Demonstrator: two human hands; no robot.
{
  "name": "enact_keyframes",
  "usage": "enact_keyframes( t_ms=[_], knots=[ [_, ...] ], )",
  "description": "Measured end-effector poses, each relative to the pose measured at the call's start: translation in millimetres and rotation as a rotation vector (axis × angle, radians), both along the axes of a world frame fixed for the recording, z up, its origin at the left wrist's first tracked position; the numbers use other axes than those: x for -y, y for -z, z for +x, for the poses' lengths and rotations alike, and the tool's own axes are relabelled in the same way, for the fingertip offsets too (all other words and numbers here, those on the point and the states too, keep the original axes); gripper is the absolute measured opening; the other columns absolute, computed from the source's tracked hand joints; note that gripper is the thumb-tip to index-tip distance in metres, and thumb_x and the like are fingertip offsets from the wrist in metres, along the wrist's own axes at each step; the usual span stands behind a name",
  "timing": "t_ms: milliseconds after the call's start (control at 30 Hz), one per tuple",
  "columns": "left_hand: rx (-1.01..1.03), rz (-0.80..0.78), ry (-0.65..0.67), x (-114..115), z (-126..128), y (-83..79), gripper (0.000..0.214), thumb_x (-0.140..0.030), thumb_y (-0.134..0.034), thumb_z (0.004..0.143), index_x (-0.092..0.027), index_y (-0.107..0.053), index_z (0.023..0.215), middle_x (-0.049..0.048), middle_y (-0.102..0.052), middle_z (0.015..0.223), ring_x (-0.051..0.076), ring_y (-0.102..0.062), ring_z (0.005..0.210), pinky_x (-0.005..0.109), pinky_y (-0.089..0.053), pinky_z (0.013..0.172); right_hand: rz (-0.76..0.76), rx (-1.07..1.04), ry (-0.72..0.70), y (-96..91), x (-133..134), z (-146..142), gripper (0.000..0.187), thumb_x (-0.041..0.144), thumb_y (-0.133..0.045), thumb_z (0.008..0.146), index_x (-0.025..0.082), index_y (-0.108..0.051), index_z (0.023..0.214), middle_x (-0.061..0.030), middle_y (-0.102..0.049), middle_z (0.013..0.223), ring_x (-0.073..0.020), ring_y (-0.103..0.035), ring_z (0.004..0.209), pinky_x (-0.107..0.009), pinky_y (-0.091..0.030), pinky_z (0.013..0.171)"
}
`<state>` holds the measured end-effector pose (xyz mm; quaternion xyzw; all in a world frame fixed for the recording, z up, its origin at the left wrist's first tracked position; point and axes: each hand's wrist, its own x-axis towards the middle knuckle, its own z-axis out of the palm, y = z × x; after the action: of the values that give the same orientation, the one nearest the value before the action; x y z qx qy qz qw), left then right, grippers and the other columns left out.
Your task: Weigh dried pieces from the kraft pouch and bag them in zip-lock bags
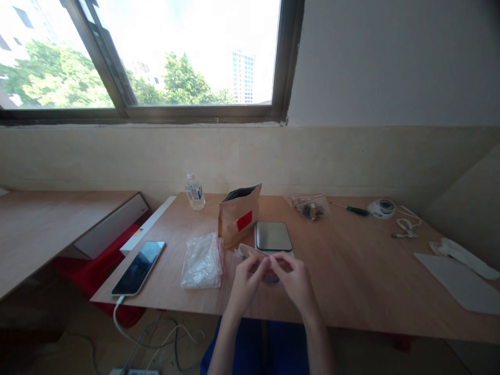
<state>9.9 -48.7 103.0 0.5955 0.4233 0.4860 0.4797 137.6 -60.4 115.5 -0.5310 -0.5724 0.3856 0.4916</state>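
Note:
My left hand (247,277) and my right hand (294,278) meet over the near edge of the wooden table (351,276). Both pinch a small clear zip bag (255,256) with a red strip along its top; some dark contents show between the fingers. Just behind the hands sits a small digital scale (272,236) with a grey platform. A brown paper pouch (239,214) with a red label stands open to the left of the scale. A pile of empty clear bags (202,260) lies left of my left hand.
A phone (138,267) on a white cable lies at the table's left corner. A water bottle (194,191), a filled zip bag (311,206), a green screwdriver (350,209), a white round device (382,208) and paper sheets (461,281) sit further back and right.

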Motion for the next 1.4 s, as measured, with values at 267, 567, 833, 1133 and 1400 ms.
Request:
enact_keyframes(
  t_ms=[267, 567, 833, 1133, 1400],
  knots=[
    [0.061, -0.035, 0.042, 9, -5, -6.0, 0.036, -0.042, -0.052, 0.085, -0.017, -0.048, 0.058, -0.0003, -0.056, 0.053, 0.013, -0.055, 0.055, 0.023, -0.039, 0.058, 0.107, -0.033, 0.439, -13.0, -36, 33, 0.036, 0.052, -0.054, 0.078, 0.017, -0.064, 0.082, -0.0092, -0.070, 0.075, -0.0218, -0.064, 0.065, -0.028, -0.047, 0.055],
    [0.191, -0.024, -0.053, 0, -8, 10.1, 0.059, -0.046, -0.066, 0.072, -0.021, -0.048, 0.123, 0.0102, -0.056, 0.122, 0.023, -0.052, 0.112, 0.032, -0.042, 0.093, -0.012, -0.303, 0.029, -75.9, -35, 29, 0.041, 0.053, -0.067, 0.068, 0.015, -0.068, 0.084, -0.0036, -0.069, 0.071, -0.0124, -0.057, 0.052, -0.023, -0.045, 0.049],
    [0.209, -0.019, -0.258, 3, 3, 25.6, 0.060, -0.059, -0.056, 0.075, -0.018, -0.052, 0.119, 0.0135, -0.055, 0.126, 0.027, -0.043, 0.125, 0.038, -0.030, 0.106, 0.280, 0.014, 0.060, -75.2, -23, 12, 0.027, 0.038, -0.061, 0.079, 0.019, -0.065, 0.097, -0.0071, -0.067, 0.097, -0.0183, -0.062, 0.085, -0.030, -0.050, 0.074],
    [0.263, 0.125, -0.274, 2, -5, 20.1, 0.061, -0.063, -0.057, 0.072, -0.019, -0.060, 0.115, 0.0130, -0.057, 0.124, 0.029, -0.043, 0.126, 0.039, -0.030, 0.107, 0.179, 0.359, -0.491, -97.8, -24, 7, 0.028, 0.023, -0.055, 0.084, 0.023, -0.064, 0.110, -0.0046, -0.064, 0.114, -0.0207, -0.059, 0.104, -0.033, -0.045, 0.090],
    [0.490, -0.068, -0.260, 4, 0, 8.9, 0.070, -0.068, -0.051, 0.072, -0.016, -0.060, 0.118, 0.0132, -0.064, 0.116, 0.029, -0.053, 0.116, 0.039, -0.042, 0.099, 0.118, 0.340, -0.621, -84.7, -34, -6, 0.034, 0.024, -0.060, 0.081, 0.024, -0.060, 0.114, -0.0042, -0.062, 0.117, -0.0194, -0.060, 0.101, -0.030, -0.046, 0.088]
  ],
)
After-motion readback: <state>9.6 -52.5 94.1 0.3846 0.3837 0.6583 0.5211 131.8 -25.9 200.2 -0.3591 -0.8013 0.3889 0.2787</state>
